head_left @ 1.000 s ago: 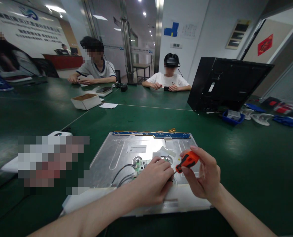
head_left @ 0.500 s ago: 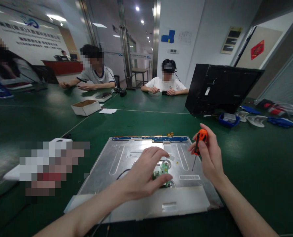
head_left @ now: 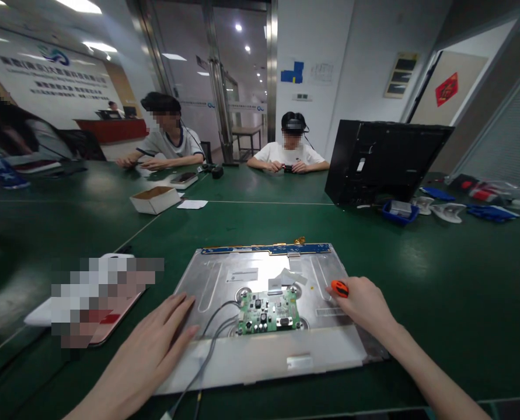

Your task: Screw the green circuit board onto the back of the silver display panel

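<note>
A flat metal display panel (head_left: 207, 318) lies before me on the green table. Along its far edge runs a narrow blue circuit strip (head_left: 251, 249). A green circuit board (head_left: 268, 314) sits on the panel's middle, and dark cables (head_left: 216, 344) run from its left side toward me. My left hand (head_left: 154, 332) lies over the panel's left edge, fingers stretched out and holding nothing. My right hand (head_left: 365, 300) is closed around an orange and black screwdriver (head_left: 340, 288) at the panel's right side; the shaft is hidden.
A black monitor housing (head_left: 386, 163) stands at the back right beside a blue tray (head_left: 400, 212). An open white box (head_left: 154, 200) and paper (head_left: 192, 204) lie further back left. A blurred phone-like object (head_left: 124, 312) is at left. Two people sit across the table.
My left hand has moved left, off the circuit board to the panel's left edge, uncovering the board. My right hand has lowered toward the panel with the screwdriver, whose shaft no longer shows.
</note>
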A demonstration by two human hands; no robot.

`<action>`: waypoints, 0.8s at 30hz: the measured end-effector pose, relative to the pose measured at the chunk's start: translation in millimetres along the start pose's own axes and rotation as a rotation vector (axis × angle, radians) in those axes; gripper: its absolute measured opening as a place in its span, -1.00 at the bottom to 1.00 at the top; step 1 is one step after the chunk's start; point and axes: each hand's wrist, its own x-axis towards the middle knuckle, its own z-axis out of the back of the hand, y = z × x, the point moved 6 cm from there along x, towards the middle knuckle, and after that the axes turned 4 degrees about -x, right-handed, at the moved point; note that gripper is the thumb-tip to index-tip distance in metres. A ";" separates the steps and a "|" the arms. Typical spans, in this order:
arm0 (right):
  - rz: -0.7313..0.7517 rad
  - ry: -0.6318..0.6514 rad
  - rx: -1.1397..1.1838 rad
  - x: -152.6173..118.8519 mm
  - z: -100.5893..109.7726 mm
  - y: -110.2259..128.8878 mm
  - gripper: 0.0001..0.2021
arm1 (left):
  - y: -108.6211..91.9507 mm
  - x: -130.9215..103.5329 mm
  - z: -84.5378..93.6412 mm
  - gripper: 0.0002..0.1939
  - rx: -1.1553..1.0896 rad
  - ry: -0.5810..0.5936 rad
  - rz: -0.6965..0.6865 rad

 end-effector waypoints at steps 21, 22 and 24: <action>-0.214 -0.013 -0.202 -5.2 -1.3 -31.7 -0.70 | -112.0 35.2 -40.2 -0.27 -0.080 0.378 -0.219; -0.214 -0.017 -0.211 -5.6 -0.9 -38.3 -0.71 | -120.4 39.1 -40.6 -0.25 -0.089 0.388 -0.219; -0.213 -0.024 -0.228 -7.3 -0.2 -51.0 -0.72 | -135.5 45.5 -41.4 -0.22 -0.105 0.410 -0.213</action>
